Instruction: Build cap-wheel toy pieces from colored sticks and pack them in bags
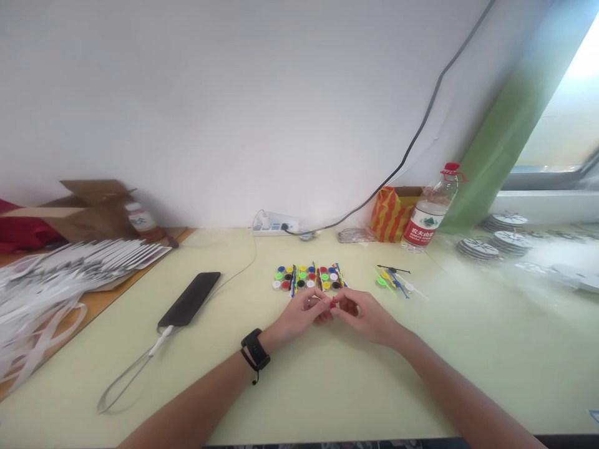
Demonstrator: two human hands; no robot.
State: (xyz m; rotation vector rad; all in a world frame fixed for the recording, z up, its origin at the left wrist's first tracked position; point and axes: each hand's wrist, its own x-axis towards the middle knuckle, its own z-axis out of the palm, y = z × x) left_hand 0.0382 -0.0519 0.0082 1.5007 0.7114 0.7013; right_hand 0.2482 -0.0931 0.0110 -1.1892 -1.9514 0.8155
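On the table (pixel 299 393), from left to right: phone (pixel 189 300), left hand (pixel 305 310), right hand (pixel 365 315), discs (pixel 477 249). Between both hands, a piece (pixel 333 304); directly behind, rows of caps (pixel 311 276), with loose sticks (pixel 401 287) to the right. By the wall (pixel 234 125), power strip (pixel 275 224); farther right, bag (pixel 389 215), then bottle (pixel 427 222). Far left, box (pixel 82 223) behind packets (pixel 91 267).
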